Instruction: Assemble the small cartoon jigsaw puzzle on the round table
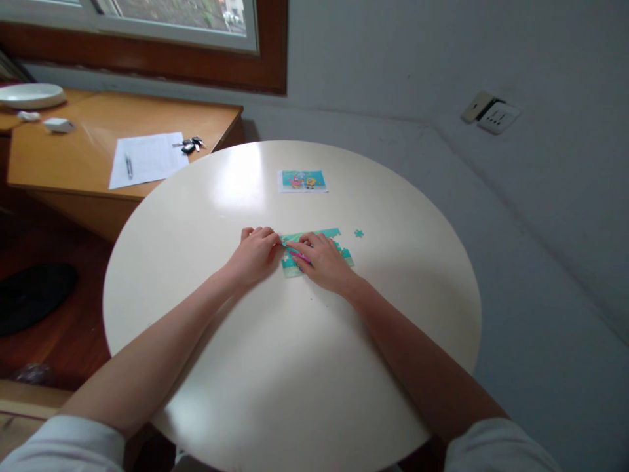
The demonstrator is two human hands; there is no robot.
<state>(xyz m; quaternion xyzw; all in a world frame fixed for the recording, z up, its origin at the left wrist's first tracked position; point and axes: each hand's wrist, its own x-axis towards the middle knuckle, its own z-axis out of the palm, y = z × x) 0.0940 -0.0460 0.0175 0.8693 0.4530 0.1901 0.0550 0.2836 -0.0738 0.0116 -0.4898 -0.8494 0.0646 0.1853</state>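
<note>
A partly assembled teal jigsaw puzzle [339,244] lies on the round cream table [246,341]. My left hand [253,252] rests at its left edge with fingers curled, fingertips touching the puzzle. My right hand [322,261] lies on top of the puzzle, fingers bent and pressing down on the pieces, hiding much of it. One loose teal piece [359,233] sits just right of the puzzle. A small cartoon reference picture [302,180] lies farther back on the table.
A wooden desk [93,164] stands at the back left with a paper sheet [145,158], a pen [128,166], keys [190,144] and a white plate [30,96]. Grey walls and a wall socket [491,113] close in on the right.
</note>
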